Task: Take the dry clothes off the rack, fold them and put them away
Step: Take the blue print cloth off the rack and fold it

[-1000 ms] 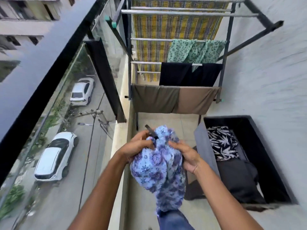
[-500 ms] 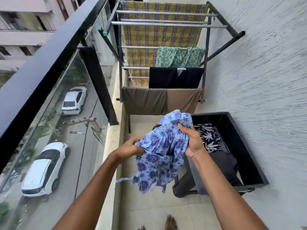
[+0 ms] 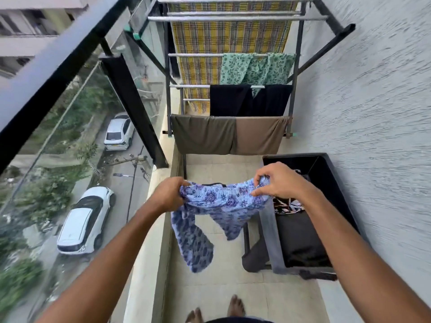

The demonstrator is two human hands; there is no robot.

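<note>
While aloft, garment (image 3: 221,202) in both grips (image 3: 169,194) (image 3: 279,183)

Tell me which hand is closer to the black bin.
Right. The right hand grips the blue floral garment right beside the black bin; the left hand grips its other end, farther toward the railing.

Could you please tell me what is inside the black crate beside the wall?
A leaf-print garment and a dark folded garment lie in the black crate; the right hand hides part of the print.
</note>
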